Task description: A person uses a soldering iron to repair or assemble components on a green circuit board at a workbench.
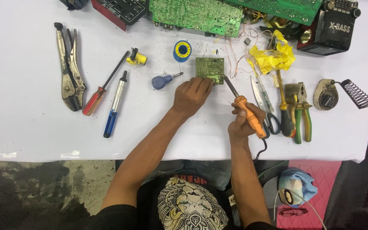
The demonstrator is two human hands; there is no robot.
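Observation:
A small green circuit board lies on the white table. My left hand rests on the table with its fingertips on the board's near edge. My right hand grips an orange-handled soldering iron; its dark tip points up-left and ends at the board's lower right corner. A blue spool of solder wire stands just left of the board.
Locking pliers, a red screwdriver, a silver-blue desoldering pump and a stubby blue screwdriver lie to the left. Scissors, pliers, an iron stand, yellow tape, larger green boards and a black radio lie to the right and back.

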